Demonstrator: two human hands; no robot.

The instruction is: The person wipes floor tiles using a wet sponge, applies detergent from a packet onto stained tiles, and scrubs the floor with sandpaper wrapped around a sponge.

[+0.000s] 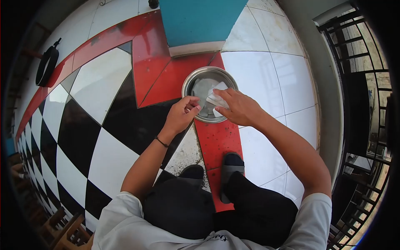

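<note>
A round steel basin (189,79) stands on the floor in front of me, with greyish-white pieces lying in its bottom. My right hand (239,106) is over its right side, fingers and thumb closed on a folded white cloth (217,98) that hangs partly inside the basin. My left hand (182,114) is at the left rim, its fingers curled in and the thumb near them. Whether that hand grips the rim or something small is hidden.
My sandalled feet (231,166) are close below the basin. A teal pillar (200,21) rises just beyond it. Black-and-white checkered tiles (112,154) spread left, white tiles (258,83) right. Black metal bars (354,41) line the right side; wooden furniture (68,233) stands lower left.
</note>
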